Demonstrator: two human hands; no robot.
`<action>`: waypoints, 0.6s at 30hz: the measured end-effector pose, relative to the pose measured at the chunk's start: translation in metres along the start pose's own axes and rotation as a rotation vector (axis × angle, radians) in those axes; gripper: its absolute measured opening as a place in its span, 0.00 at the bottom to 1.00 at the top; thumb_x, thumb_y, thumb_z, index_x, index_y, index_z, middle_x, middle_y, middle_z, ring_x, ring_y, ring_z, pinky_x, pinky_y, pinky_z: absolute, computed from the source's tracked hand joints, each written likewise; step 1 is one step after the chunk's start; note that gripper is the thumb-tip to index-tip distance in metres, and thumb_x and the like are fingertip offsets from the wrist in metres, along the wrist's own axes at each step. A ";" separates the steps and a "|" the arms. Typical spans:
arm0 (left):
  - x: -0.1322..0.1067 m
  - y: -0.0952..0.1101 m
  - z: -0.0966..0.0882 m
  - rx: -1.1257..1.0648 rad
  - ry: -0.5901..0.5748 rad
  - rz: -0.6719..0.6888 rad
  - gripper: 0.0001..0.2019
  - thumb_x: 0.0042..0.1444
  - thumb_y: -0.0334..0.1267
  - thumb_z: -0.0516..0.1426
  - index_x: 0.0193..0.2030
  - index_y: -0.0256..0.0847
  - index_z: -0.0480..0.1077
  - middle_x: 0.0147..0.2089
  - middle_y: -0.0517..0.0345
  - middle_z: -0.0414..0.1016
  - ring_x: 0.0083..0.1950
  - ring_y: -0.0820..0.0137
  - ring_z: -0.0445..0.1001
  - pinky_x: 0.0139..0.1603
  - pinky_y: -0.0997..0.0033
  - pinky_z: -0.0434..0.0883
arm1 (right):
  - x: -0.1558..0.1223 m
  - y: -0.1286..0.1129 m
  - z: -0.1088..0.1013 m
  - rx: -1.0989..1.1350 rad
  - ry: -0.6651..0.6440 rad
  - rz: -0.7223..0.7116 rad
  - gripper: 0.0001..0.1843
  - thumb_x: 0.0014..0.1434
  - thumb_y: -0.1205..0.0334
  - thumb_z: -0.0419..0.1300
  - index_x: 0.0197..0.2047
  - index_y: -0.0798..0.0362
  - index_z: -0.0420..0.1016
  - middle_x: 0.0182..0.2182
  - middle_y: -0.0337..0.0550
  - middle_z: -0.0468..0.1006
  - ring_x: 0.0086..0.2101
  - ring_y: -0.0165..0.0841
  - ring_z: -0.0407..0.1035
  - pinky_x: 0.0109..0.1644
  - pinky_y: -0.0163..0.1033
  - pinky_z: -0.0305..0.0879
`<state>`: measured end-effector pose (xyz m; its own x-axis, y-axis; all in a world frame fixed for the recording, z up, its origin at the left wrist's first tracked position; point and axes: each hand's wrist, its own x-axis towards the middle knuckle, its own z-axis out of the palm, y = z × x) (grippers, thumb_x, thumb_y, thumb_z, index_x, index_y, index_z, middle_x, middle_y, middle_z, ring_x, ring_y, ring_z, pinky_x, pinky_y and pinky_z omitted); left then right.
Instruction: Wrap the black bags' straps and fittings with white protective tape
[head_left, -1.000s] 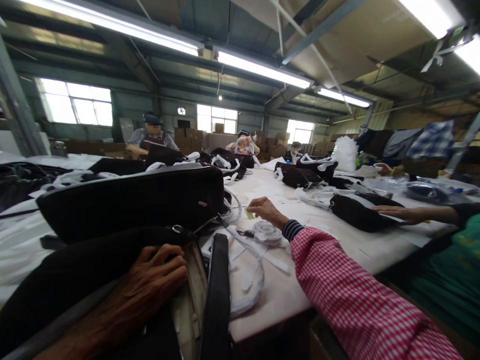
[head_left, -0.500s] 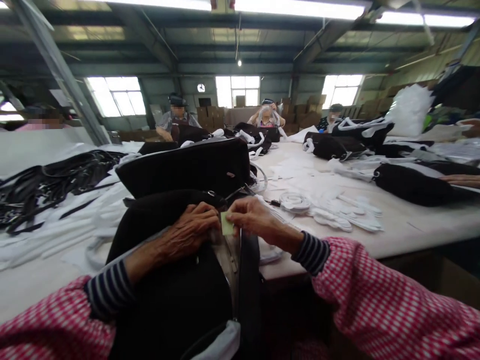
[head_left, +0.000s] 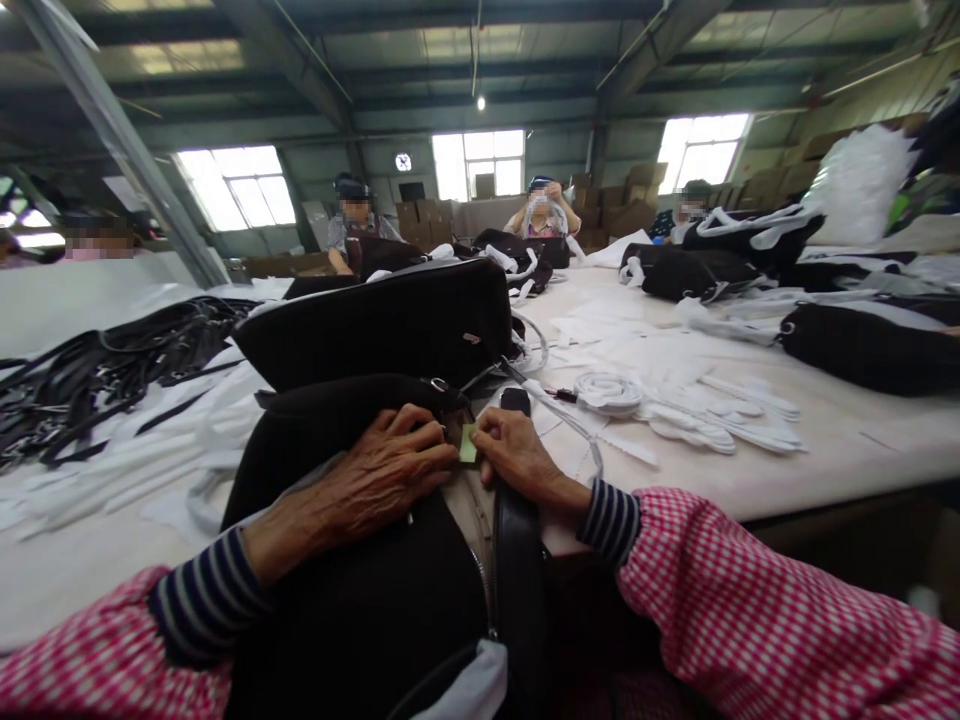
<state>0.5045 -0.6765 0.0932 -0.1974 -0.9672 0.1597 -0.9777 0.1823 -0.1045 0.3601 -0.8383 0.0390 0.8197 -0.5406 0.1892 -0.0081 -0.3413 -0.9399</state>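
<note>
A black bag (head_left: 360,610) lies in front of me with its zipper (head_left: 487,590) open, showing a grey-beige lining (head_left: 469,500). My left hand (head_left: 375,462) rests over the bag, its fingers curled onto the edge of the opening. A small yellow-green slip (head_left: 468,446) is pinched between the thumb and fingers of my right hand (head_left: 517,452), at the mouth of the bag. Its lower edge meets the lining, and the left fingertips are close beside it. White wrapping (head_left: 469,690) covers a part near the bag's lower end.
Another black bag (head_left: 375,330) stands just beyond. Black straps (head_left: 127,350) are heaped at left; a coiled white strip (head_left: 607,392) and white pieces (head_left: 697,420) lie at right. More black bags (head_left: 862,345) sit farther right. Several people sit across the table (head_left: 862,440).
The view has shifted slightly. My right hand has lowered the yellow-green slip closer to the lining, and my left fingers have come nearer to it.
</note>
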 end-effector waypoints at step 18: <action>0.016 -0.001 0.000 -0.001 -0.041 0.073 0.11 0.63 0.25 0.54 0.43 0.46 0.73 0.47 0.61 0.78 0.57 0.59 0.63 0.52 0.54 0.53 | -0.004 0.001 -0.005 0.095 -0.053 -0.022 0.06 0.60 0.68 0.60 0.30 0.55 0.75 0.16 0.33 0.71 0.17 0.27 0.69 0.21 0.27 0.59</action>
<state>0.5024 -0.6920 0.0956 -0.2653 -0.9577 0.1117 -0.9608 0.2529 -0.1135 0.3541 -0.8406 0.0385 0.8484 -0.4913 0.1973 0.0626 -0.2770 -0.9588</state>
